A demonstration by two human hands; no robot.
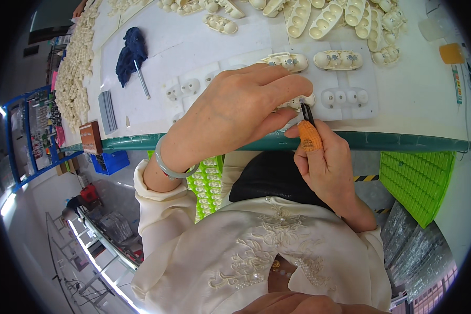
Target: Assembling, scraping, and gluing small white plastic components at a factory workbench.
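Note:
My left hand reaches over the table's green front edge and grips a cream plastic moulded part between its fingers and thumb. My right hand is just below it, with an orange finger cot on the forefinger, and holds thin black tweezers whose tip touches the part. Two more cream parts lie on white moulded fixtures just beyond my hands. A pale bangle sits on my left wrist.
Many cream parts are heaped at the table's far side and along its left edge. A dark blue cloth with a metal rod lies to the left. Green perforated trays stand below the table edge. An orange block rests far right.

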